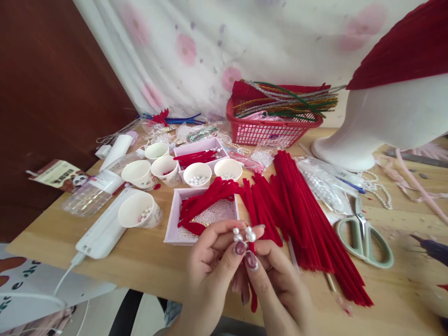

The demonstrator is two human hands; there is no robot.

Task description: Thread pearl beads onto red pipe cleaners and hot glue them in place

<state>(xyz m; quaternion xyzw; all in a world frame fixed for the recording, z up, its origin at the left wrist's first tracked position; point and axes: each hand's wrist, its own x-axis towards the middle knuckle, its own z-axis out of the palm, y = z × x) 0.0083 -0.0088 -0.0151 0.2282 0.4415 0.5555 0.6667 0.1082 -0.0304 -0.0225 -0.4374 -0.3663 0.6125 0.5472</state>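
Head view: the left hand [214, 267] and right hand [280, 282] pinch beads [250, 236] at twelve o'clock, fingers nearly closed, probably to steady them; whether they also grip the red strip [254, 301] at six is unclear. The box [171, 224] sits at eleven, within reach.

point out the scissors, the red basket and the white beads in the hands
Scissors [366, 240], head view: a handle
Red basket [269, 133], head view: front wall
White beads [250, 237], head view: lower right bead
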